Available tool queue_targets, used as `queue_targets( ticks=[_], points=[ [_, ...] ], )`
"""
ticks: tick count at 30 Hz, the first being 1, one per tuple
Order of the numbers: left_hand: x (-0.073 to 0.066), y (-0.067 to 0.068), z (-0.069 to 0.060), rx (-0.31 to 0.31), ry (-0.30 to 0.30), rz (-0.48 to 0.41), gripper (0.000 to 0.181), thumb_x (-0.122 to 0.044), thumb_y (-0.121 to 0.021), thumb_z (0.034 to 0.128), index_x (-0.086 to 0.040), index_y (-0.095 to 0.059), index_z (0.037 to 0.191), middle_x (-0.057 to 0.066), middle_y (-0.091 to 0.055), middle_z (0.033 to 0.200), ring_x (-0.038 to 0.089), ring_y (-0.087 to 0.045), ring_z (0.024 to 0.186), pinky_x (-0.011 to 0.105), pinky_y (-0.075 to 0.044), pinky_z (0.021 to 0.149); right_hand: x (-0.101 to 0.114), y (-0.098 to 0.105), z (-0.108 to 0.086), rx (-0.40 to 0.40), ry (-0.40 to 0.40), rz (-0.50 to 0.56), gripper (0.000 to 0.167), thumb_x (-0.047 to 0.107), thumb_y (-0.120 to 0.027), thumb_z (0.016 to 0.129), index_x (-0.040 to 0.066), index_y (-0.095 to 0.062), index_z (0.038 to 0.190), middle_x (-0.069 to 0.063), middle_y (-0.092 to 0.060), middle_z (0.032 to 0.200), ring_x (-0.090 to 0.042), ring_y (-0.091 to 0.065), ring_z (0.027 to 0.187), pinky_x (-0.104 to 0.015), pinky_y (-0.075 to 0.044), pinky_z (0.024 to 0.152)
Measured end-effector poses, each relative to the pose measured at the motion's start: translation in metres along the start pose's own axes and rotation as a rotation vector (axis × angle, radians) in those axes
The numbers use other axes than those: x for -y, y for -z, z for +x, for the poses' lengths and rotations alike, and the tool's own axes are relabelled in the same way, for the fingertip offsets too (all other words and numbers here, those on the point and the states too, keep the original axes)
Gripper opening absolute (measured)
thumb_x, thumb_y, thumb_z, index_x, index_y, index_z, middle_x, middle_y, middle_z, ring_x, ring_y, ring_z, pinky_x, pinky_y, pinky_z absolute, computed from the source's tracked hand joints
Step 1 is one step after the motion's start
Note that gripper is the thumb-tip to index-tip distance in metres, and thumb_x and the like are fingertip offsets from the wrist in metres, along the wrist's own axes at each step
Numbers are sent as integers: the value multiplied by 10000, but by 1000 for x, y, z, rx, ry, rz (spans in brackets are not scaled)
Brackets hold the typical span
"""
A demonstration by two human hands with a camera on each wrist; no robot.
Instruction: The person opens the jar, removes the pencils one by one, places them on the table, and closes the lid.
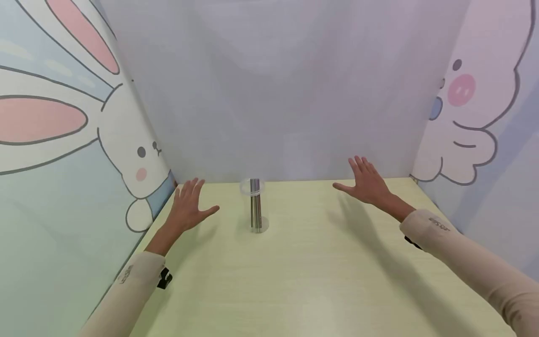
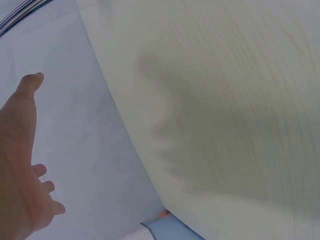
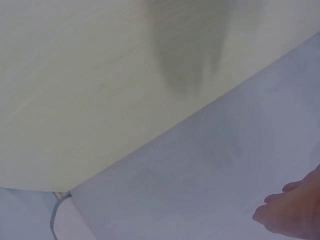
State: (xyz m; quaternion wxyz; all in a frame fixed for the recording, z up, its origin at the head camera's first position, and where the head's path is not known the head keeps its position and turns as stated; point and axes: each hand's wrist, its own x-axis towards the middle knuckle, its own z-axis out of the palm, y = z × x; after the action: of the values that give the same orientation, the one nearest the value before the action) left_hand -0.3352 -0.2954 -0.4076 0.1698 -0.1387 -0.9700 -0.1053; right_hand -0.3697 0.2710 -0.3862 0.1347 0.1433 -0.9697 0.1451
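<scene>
A clear cylindrical cup (image 1: 263, 223) stands upright towards the back of the table, left of centre. Inside it are several shiny metallic rods (image 1: 255, 208); their exact kind cannot be told. To the left of the cup, my left hand (image 1: 185, 210) hovers above the table with fingers extended and thumb spread, holding nothing. Over the right side, my right hand (image 1: 367, 183) is also raised and spread, apart from everything. The left wrist view catches the rods (image 2: 20, 16) at its top corner, beyond the left hand (image 2: 19, 170). Part of the right hand (image 3: 292, 207) shows in the right wrist view.
The pale wood-grain table (image 1: 294, 271) meets a plain grey back curtain (image 1: 273, 93). Side panels with cartoon animals rise on the left (image 1: 50, 224) and right (image 1: 505, 187), bounding the table. Each hand casts a shadow on the tabletop.
</scene>
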Motion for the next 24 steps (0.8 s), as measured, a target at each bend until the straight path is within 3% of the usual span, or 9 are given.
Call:
queue_targets(
  ticks=[6,24],
  points=[
    [-9,2,4,53,-9,-61,1086,-602,-768,861,-38,-241,1625,249,-226,1676,467,-155,1551,714,-73,1201,7,1,7,11,13,-18,1101,663,-633,933,-81,-182,1608,-319,-139,1676,-485,-67,1564,-585,-63,1257],
    [-31,-12,8,187,-75,-212,1163,-689,-758,830,-113,-179,1659,146,-205,1710,371,-177,1574,612,-146,1243,60,-1,31,25,95,21,1059,655,-636,938,-65,-237,1605,-281,-216,1674,-449,-134,1568,-546,-71,1270]
  ],
)
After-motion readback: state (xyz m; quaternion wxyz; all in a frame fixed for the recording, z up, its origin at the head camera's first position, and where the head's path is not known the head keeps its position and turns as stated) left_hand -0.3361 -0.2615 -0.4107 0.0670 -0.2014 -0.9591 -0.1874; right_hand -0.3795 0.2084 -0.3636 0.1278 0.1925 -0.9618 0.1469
